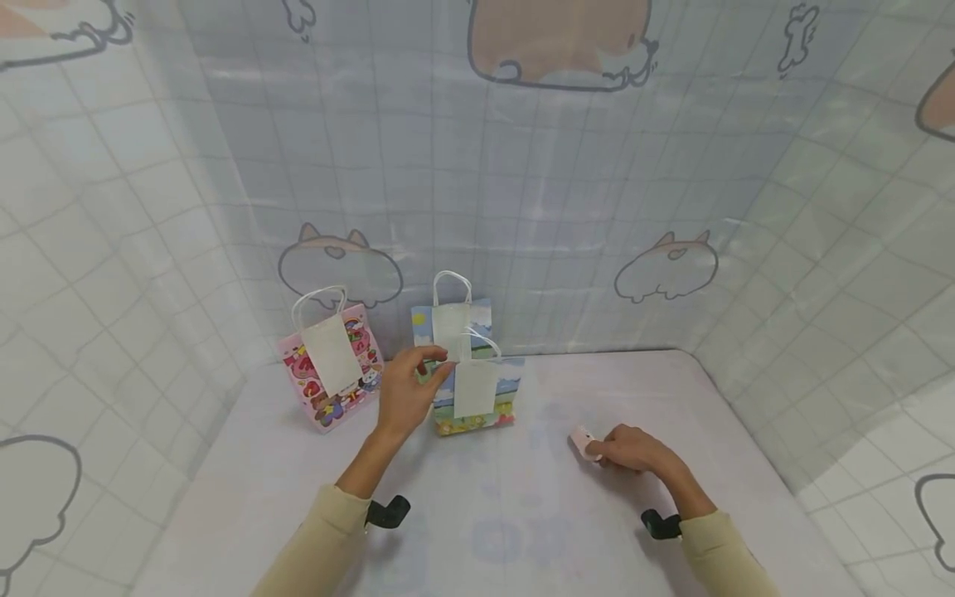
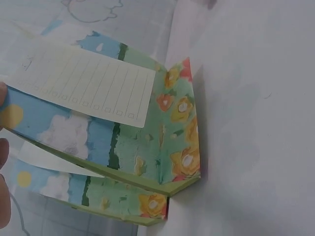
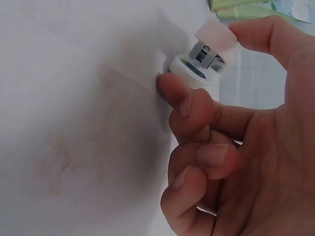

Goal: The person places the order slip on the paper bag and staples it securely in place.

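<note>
My left hand (image 1: 406, 394) pinches the upper left edge of the front paper gift bag (image 1: 510, 390), thumb on its face. In the left wrist view, only its fingertips (image 2: 4, 189) show, beside that blue and green bag (image 2: 98, 142). A lined white sheet (image 2: 83, 81) hangs on its front. On the right, my right hand (image 1: 634, 450) holds a small pink and white object (image 1: 584, 442) low over the table. The right wrist view shows the object's pink cap (image 3: 216, 39), metallic middle and white round part, between thumb and index finger; its kind is unclear.
Close behind the front bag stands a matching gift bag (image 1: 421, 323). A pink cartoon gift bag (image 1: 302, 369) with a white sheet leans at the left. Patterned sheeting (image 1: 552, 207) walls the back and sides of the white table (image 1: 537, 531).
</note>
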### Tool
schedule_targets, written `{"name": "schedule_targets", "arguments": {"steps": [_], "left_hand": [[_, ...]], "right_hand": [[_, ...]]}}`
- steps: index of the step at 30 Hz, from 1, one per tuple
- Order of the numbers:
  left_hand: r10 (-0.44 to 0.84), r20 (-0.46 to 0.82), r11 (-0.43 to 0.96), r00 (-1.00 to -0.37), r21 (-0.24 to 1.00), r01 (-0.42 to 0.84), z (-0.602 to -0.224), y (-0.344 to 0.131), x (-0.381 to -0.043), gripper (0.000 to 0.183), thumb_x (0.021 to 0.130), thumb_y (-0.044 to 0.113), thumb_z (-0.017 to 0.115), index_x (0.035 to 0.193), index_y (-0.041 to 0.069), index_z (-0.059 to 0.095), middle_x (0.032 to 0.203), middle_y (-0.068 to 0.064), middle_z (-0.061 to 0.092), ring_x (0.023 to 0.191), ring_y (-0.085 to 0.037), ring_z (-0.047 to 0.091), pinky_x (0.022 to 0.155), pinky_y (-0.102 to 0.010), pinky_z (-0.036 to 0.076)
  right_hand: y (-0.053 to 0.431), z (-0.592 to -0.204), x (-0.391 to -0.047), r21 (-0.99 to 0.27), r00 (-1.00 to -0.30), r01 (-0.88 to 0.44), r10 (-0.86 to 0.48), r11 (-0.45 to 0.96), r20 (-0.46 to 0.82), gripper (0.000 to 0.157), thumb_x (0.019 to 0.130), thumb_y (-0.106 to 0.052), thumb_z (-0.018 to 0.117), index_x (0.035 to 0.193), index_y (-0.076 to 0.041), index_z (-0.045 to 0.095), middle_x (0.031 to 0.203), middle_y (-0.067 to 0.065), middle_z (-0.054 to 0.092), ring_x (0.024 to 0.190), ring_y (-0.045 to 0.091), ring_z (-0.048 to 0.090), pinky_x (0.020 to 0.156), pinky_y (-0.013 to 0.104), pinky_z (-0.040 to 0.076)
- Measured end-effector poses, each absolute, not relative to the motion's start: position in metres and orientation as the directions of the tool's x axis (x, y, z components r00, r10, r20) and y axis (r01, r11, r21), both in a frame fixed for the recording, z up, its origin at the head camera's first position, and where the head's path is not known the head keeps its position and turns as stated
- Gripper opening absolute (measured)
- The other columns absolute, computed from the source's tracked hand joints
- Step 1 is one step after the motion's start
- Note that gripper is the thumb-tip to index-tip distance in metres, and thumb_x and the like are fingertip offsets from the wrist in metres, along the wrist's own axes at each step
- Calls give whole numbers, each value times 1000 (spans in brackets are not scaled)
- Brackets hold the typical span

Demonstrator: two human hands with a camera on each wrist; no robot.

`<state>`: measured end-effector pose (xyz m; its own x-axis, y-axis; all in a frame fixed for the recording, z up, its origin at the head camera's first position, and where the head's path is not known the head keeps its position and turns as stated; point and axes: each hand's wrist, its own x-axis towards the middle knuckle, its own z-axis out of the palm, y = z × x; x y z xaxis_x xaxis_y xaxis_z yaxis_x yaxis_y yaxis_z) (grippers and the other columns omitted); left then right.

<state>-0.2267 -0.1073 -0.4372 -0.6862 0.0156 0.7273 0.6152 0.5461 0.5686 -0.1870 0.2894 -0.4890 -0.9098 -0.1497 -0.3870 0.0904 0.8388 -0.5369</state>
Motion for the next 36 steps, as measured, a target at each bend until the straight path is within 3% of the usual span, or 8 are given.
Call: {"name": "schedule_targets", "arguments": {"steps": [6,12,21,28,36], "left_hand": [[-6,728,556,-686,573,602,-439,-110,-228,20,84,29,83,98,16,77,95,2,68,76,-17,55,66,-30,40],[-1,729,534,-684,579,616,-440,-111,-230,19,85,28,82,99,15,77,90,1,65,68,-27,53,64,-32,37],[39,702,534,-712,587,609,-445,-117,-220,22,85,27,82,103,17,75,87,1,66,69,-25,52,65,-30,36],[118,682,523,-722,575,629,-448,-125,-207,28,86,28,82,109,15,74,91,2,66,73,-24,53,74,-33,36],[164,695,524,-700,539,659,-448,-127,-195,31,83,27,84,110,20,73,96,5,65,81,-9,52,81,-38,34]], "right_hand": [[296,-489,-189,-546,-907,129,-124,827,-403,35,87,-46,66,79,-13,73,57,0,54,50,12,39,48,27,34],[306,-493,-192,-567,-918,116,-129,816,-374,36,90,-49,65,91,-13,71,59,0,49,53,13,40,48,28,34],[312,-498,-190,-581,-936,127,-98,804,-339,51,92,-54,65,113,-8,68,72,6,58,61,18,50,52,32,40],[312,-497,-188,-587,-946,104,-101,803,-307,53,93,-55,63,114,-8,68,72,6,57,64,19,51,53,33,41],[311,-495,-190,-598,-957,68,-118,798,-267,51,95,-55,61,113,-8,70,77,4,60,69,18,52,61,34,41]]}}
